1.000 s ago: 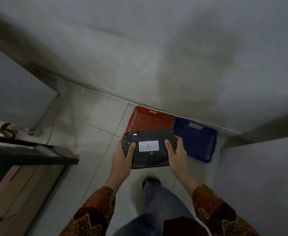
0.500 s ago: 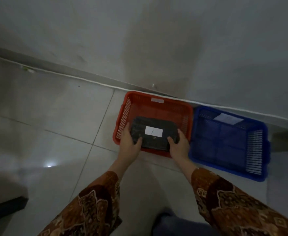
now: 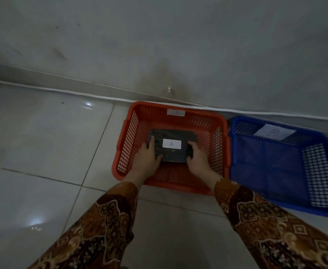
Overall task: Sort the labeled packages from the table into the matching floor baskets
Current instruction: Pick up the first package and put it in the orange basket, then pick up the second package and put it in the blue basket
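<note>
Left hand (image 3: 148, 159), right hand (image 3: 197, 159) grip black "A" package (image 3: 171, 152) inside red basket (image 3: 220, 144); blue basket (image 3: 314, 171) beside.

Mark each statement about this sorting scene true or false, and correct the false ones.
1. The black package carries a label reading A. True.
2. The package is inside the blue basket. False: it is inside the red basket.
3. Both the left hand and the right hand grip the package. True.
4. The blue basket holds two packages. False: none shows in it.
5. The red basket stands right of the blue one. False: left.
</note>
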A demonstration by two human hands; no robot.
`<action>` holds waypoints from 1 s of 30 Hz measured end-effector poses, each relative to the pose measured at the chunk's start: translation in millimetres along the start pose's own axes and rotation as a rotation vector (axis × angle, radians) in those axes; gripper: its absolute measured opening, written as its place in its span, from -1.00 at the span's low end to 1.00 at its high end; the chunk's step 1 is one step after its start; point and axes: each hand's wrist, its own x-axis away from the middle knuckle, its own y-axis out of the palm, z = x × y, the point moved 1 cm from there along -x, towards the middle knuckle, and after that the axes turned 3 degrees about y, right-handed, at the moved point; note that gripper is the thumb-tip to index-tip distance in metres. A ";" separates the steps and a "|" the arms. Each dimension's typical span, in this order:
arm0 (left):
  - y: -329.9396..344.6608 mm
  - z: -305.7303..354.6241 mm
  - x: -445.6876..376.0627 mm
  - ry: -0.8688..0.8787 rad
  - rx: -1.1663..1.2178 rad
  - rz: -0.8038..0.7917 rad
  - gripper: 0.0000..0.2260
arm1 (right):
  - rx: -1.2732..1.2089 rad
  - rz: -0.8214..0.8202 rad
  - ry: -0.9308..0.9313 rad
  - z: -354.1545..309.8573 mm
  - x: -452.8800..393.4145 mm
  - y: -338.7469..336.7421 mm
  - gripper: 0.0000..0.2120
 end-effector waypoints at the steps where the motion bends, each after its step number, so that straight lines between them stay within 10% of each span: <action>1: -1.0 -0.2 0.3 0.008 -0.047 -0.007 -0.31 | 0.008 -0.048 -0.018 2.1 0.7 0.9 -0.44; 15: -210.3 144.3 208.8 0.130 -0.385 -0.187 -0.68 | 0.293 -0.326 0.183 -111.4 207.0 -180.7 -0.68; 30: -433.7 429.3 459.3 0.488 -0.474 -0.003 -0.69 | 0.162 0.181 0.137 -214.7 548.4 -501.1 -0.66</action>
